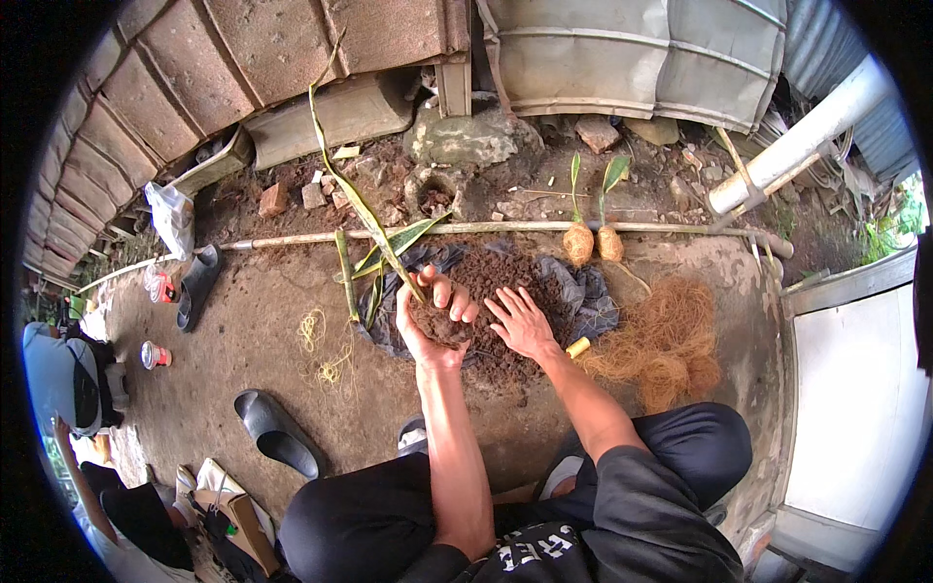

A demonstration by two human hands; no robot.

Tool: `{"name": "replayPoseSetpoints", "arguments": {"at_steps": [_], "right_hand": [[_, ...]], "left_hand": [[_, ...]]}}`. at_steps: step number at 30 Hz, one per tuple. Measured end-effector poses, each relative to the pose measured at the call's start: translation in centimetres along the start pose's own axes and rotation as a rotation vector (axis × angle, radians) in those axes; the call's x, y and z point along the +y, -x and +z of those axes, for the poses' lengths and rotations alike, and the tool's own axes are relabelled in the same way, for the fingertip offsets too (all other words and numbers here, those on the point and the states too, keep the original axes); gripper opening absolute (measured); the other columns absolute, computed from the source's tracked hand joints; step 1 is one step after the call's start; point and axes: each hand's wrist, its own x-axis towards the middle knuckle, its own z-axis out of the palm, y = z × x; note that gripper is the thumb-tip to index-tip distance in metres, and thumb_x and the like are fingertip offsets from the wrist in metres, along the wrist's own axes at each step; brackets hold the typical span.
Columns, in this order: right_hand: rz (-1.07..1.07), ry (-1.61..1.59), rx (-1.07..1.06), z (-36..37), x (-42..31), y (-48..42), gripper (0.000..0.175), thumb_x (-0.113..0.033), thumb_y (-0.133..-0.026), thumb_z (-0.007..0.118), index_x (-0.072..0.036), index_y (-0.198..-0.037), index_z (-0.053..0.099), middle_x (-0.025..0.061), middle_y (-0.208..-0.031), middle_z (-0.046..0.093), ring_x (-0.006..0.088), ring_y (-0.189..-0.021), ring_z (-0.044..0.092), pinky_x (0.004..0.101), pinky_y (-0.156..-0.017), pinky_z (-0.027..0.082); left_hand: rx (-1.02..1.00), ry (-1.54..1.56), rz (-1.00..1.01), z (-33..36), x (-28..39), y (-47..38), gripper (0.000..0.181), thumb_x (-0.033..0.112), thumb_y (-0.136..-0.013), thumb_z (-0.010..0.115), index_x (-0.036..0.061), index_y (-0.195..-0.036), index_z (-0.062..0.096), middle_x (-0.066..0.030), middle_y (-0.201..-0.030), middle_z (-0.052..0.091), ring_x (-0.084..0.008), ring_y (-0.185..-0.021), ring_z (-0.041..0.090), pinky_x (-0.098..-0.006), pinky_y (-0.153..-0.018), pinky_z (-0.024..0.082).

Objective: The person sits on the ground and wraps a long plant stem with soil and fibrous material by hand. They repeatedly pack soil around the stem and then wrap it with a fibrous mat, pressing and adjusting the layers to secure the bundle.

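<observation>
My left hand (430, 321) is closed around a ball of dark soil (443, 325) at the base of a long snake plant leaf (357, 200), which leans up and to the left. My right hand (521, 324) holds nothing; its fingers are spread on or just over the heap of loose soil (485, 273). Under the heap lies a black plastic sheet (594, 302). Left of it are several cut snake plant leaves (345, 270). A yellow thread spool (578, 347) is beside my right wrist, close to a pile of brown coconut fibre (674, 339).
Two fibre-wrapped plantings (578, 244) stand by a long pipe (466, 229) across the back. Tangled yellow thread (332, 364), black slippers (280, 433) and a lidded cup (155, 355) lie on the left. Other people (62, 379) are at the far left; a white panel (838, 415) borders the right.
</observation>
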Motion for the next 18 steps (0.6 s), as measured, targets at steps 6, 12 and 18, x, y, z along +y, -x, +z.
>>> {"name": "replayPoseSetpoints", "arguments": {"at_steps": [6,12,18], "right_hand": [[-0.026,-0.008,0.053,0.9,0.4,0.1,0.056,-0.039,-0.099,0.043,-0.014,-0.148,0.032,0.014,-0.152,0.03,0.0281,-0.142,0.026,0.0419,-0.12,0.015],[0.011,-0.059,0.039,1.3,0.6,0.2,0.057,-0.038,-0.098,0.045,-0.017,-0.149,0.03,0.0135,-0.153,0.029,0.0284,-0.142,0.026,0.046,-0.119,0.016],[0.078,-0.052,0.068,1.2,0.1,0.4,0.053,-0.04,-0.097,0.047,-0.018,-0.145,0.038,0.0115,-0.147,0.038,0.0283,-0.136,0.035,0.0506,-0.115,0.021]], "left_hand": [[0.001,0.002,0.003,0.2,-0.4,-0.2,0.031,0.033,-0.098,0.045,0.0094,-0.11,0.061,0.0002,-0.072,0.045,-0.0143,-0.058,0.039,-0.0291,-0.054,0.039],[0.009,0.016,0.003,-0.2,-0.4,-0.3,0.029,0.033,-0.098,0.045,0.0097,-0.109,0.059,0.0001,-0.072,0.045,-0.0143,-0.058,0.039,-0.0293,-0.054,0.038],[0.054,0.023,-0.016,0.2,-0.7,-0.4,0.026,0.032,-0.099,0.045,0.0094,-0.105,0.057,-0.0003,-0.072,0.044,-0.0151,-0.057,0.038,-0.03,-0.054,0.037]]}}
